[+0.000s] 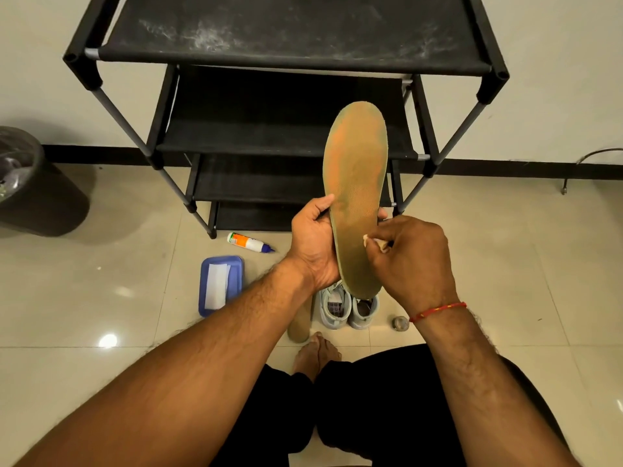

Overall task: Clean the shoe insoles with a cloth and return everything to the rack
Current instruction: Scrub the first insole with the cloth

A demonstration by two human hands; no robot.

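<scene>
While the left hand (315, 244) grips the insole (357, 197) upright at frame centre, the right hand (416, 261) pinches a small cloth (380, 243) against its right edge. The shoes (347, 306) (pale, a pair) sit just below on the floor; the rack (286, 35) fills the top.

Matt, finely pebbled insole (355, 183); rack (286, 32) of dusty black cloth shelving and grey metal tubes; glossy, reflective floor tiles (84, 298); smooth blue plastic tray (237, 266).

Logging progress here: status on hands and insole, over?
Left hand grips insole, upright before rack. Right hand pinches cloth at its right edge. Second insole and sneakers on floor. Nothing in the way.
</scene>
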